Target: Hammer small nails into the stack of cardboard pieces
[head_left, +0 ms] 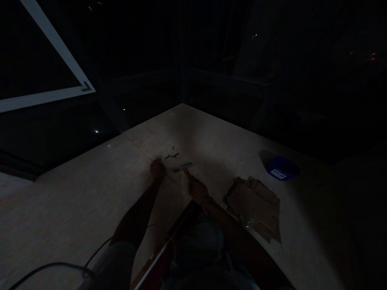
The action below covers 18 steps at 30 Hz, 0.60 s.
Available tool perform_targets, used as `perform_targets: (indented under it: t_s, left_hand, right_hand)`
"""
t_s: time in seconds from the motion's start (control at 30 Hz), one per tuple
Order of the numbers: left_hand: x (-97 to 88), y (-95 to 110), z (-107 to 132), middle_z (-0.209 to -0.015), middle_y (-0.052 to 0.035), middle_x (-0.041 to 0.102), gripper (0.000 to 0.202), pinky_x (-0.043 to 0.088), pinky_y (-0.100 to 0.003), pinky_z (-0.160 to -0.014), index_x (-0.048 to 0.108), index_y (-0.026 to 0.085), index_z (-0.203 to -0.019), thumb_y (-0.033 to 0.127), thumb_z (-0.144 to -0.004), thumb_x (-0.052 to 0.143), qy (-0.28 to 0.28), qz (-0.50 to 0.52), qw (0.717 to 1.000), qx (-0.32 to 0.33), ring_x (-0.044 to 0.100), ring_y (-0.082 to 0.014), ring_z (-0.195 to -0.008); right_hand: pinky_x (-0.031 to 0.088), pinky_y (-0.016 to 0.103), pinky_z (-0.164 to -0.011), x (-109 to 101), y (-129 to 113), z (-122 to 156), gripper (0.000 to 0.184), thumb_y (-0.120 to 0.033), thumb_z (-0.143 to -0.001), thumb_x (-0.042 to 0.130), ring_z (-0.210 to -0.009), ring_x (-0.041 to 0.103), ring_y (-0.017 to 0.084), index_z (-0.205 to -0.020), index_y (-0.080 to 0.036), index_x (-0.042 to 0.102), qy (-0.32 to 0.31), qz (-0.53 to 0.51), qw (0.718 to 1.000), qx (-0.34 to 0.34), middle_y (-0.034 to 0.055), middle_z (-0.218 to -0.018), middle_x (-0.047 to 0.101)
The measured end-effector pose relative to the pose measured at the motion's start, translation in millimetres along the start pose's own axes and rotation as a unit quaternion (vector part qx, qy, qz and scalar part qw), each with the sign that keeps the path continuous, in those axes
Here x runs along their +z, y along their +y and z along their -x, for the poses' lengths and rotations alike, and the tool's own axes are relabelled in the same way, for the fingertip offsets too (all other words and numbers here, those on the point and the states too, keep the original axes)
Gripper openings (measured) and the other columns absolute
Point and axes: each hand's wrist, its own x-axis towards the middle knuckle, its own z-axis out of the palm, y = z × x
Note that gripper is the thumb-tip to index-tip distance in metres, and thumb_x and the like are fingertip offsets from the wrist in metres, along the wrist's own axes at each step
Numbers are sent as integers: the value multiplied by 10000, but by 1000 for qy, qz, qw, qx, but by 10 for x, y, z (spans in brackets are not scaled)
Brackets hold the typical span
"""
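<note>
In the dim head view my right hand [198,190] is closed round the wooden handle of a hammer [185,166]. The hammer's metal head hovers just above or rests on the pale floor; which of the two I cannot tell. To its left my left hand [157,169] is low on the floor beside a thin seam line, its fingers drawn together. What they pinch, if anything, is too dark and small to make out. Several dark nails [171,156] lie loose on the floor just beyond both hands.
A blue plastic tub [281,168] with a white label stands at the right. Nearer to me lies a torn flat piece of cardboard [255,205]. A dark cable [54,264] runs at the lower left. Dark framed glass walls meet at the far corner.
</note>
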Motion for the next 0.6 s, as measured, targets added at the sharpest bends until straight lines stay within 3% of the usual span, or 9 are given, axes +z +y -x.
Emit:
perform_targets:
  t_s: [0.3,0.43,0.6]
  left_hand:
    - [-9,1,10,-1126,-135,709,352,478,-417,-979,690,138,-1095,137,-834,454,16,11,999,-38,625,-283,-1082]
    - [-22,27,14,-1113,-135,711,338,476,-406,-971,703,141,-1063,130,-836,453,16,7,999,-41,623,-283,-1080]
    - [-32,56,1,-1096,-141,711,328,478,-412,-949,708,150,-1048,129,-830,464,13,-3,999,-48,627,-288,-1051]
  right_hand:
    - [477,299,-757,101,1,-110,554,-198,-957,417,-960,666,228,-1509,-223,380,13,46,999,22,129,-1146,674]
    - [466,319,-843,84,-24,-126,640,-164,-918,467,-1021,611,239,-1542,-224,336,31,73,997,8,136,-1174,642]
    - [429,377,-938,24,-25,-108,617,-185,-896,522,-1093,547,280,-1504,-211,416,36,97,995,-6,153,-1172,635]
